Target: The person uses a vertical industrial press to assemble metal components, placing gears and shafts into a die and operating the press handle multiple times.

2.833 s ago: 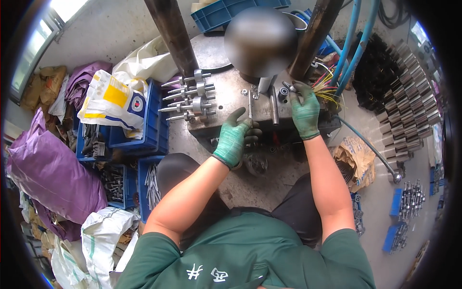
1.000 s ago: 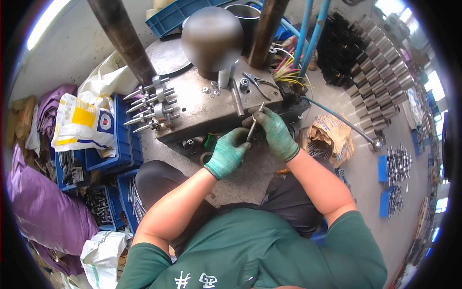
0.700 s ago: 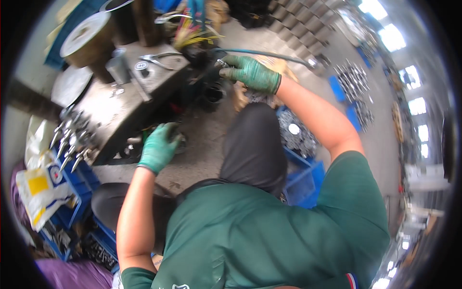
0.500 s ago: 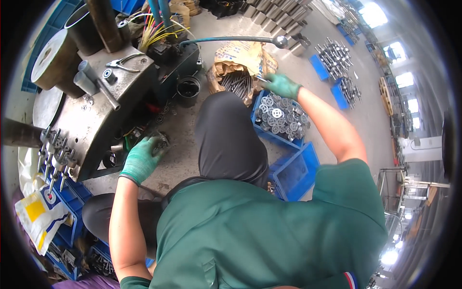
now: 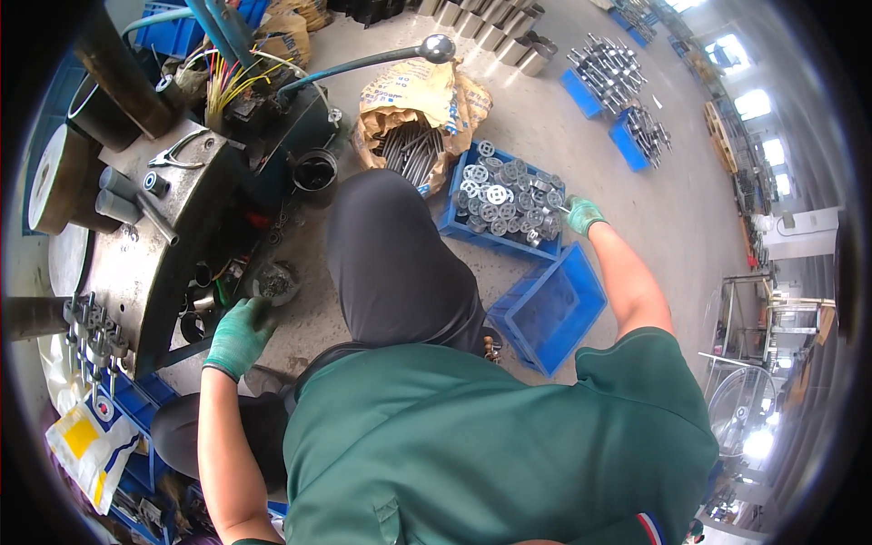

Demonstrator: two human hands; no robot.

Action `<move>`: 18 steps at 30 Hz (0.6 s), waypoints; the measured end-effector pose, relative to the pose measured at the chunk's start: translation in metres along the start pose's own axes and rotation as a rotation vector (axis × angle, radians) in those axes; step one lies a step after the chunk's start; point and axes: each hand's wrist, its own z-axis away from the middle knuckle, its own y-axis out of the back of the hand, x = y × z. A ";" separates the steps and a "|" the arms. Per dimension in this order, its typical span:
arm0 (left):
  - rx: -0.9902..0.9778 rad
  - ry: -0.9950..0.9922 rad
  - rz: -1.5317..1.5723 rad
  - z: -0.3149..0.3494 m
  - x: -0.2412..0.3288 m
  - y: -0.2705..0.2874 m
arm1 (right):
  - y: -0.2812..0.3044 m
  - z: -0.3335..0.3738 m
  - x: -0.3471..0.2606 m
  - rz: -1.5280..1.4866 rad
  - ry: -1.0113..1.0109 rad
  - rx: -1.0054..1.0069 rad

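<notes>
beside the discs [image 5: 496, 194], a rod [image 5: 563, 210] points left.

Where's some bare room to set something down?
Bare floor lies between the paper sack and the blue bins of shafts. The bench top is mostly bare between the loose rod and the clustered spindles. The bin of grey wheels by the right hand is crowded.
</notes>
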 end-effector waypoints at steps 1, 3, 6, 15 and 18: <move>0.001 0.002 -0.007 0.001 -0.001 -0.001 | 0.004 0.001 -0.001 0.015 -0.005 -0.004; -0.013 0.006 -0.032 0.001 -0.006 -0.005 | 0.006 -0.003 0.001 0.043 0.001 0.003; -0.013 -0.009 -0.051 0.000 -0.011 -0.010 | 0.005 -0.025 0.003 0.148 -0.037 -0.009; -0.075 0.070 -0.077 -0.002 -0.028 -0.021 | -0.023 -0.079 -0.019 0.431 0.135 -0.050; -0.076 0.039 -0.072 -0.006 -0.037 -0.025 | -0.037 -0.088 -0.028 0.659 0.279 -0.095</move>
